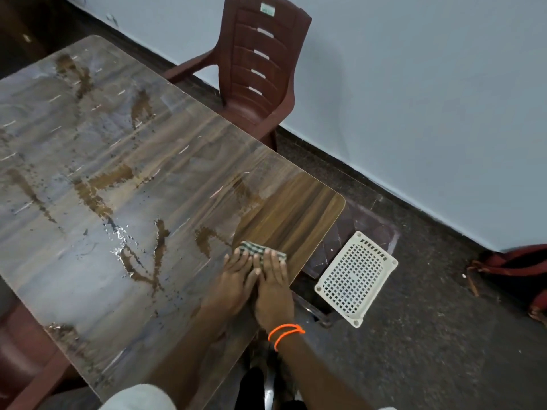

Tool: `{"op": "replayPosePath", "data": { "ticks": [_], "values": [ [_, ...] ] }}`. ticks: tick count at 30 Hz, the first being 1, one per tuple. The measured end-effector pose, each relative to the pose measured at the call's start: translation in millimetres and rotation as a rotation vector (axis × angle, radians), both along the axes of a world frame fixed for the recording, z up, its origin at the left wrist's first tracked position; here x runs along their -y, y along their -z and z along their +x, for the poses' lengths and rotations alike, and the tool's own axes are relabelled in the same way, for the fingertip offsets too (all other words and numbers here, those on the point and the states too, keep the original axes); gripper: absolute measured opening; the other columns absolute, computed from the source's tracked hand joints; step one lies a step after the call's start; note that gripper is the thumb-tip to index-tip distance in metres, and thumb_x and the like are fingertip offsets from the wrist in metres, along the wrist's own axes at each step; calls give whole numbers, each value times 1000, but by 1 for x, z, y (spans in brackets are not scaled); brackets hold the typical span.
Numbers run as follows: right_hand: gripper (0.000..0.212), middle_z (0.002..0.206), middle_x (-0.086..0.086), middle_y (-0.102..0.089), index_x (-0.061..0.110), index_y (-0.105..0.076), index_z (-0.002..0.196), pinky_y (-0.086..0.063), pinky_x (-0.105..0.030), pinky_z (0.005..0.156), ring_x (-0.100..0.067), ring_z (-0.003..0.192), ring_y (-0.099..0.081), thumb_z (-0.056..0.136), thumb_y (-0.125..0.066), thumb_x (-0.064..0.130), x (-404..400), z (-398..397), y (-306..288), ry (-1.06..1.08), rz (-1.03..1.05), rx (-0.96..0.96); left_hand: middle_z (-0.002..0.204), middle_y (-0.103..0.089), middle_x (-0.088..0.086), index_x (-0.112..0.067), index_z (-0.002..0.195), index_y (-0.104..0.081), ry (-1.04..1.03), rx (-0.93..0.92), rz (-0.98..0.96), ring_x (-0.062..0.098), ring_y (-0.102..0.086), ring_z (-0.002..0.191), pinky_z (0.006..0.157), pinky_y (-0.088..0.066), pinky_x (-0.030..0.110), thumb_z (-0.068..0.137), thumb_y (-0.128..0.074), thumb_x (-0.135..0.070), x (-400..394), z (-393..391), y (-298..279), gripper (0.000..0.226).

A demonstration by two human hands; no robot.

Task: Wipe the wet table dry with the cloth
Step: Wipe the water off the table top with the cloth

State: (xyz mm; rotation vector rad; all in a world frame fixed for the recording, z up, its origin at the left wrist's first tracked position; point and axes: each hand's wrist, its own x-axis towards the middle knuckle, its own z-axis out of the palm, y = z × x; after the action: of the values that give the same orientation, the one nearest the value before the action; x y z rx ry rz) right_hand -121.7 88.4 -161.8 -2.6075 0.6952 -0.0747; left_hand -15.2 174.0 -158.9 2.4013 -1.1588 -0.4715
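Note:
A wood-grain table (pixel 124 161) fills the left of the head view, covered with a film of water, streaks and droplets. Its near right corner (pixel 299 208) looks dry and darker. A small green-and-white checked cloth (pixel 258 249) lies folded on the table near that corner. My left hand (pixel 236 276) and my right hand (pixel 273 284) lie side by side with straight fingers, both pressing flat on the cloth. Most of the cloth is hidden under my fingers. An orange thread band circles my right wrist.
A brown plastic chair (pixel 260 54) stands beyond the table's far right edge, against a pale blue wall. A white perforated plastic tray (pixel 355 278) lies on the dark floor right of the table corner. Another brown chair (pixel 26 359) sits at the lower left. A red bag (pixel 515 267) is at the far right.

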Motion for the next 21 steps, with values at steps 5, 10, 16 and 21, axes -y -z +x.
{"op": "replayPosePath", "data": {
  "ticks": [5, 10, 16, 21],
  "values": [
    [67, 160, -8, -11, 15, -20, 151, -14, -44, 117, -24, 147, -2, 91, -50, 15, -17, -54, 3, -155, -9, -15, 155, -25, 0, -16, 147, -36, -22, -4, 15, 9, -5, 147, 120, 4, 30, 103, -22, -45, -43, -62, -10, 55],
    [65, 159, -8, -15, 16, -24, 150, -19, -45, 116, -23, 147, -9, 90, -48, 20, 12, -87, 11, -193, -66, -21, 157, -10, 0, -11, 150, -25, -13, -26, 43, 12, 3, 148, 119, 8, 29, 102, -15, -48, -34, -104, -15, 61],
    [57, 156, -15, -21, 9, -27, 149, -15, -46, 117, -26, 147, -7, 93, -31, 18, 24, -27, 10, -84, -74, -55, 148, -44, 9, -9, 140, -49, -19, 98, 52, 21, -26, 145, 121, -9, 35, 103, -26, -37, 1, -45, -19, 52],
    [60, 156, -16, -22, 7, -29, 148, -14, -46, 117, -27, 147, -8, 89, -33, 15, -12, 26, 8, -101, -94, -73, 148, -46, 6, -14, 138, -52, -66, 84, 93, 19, -28, 144, 120, -9, 35, 97, -15, -48, -25, 20, -12, 65]
  ]
}}
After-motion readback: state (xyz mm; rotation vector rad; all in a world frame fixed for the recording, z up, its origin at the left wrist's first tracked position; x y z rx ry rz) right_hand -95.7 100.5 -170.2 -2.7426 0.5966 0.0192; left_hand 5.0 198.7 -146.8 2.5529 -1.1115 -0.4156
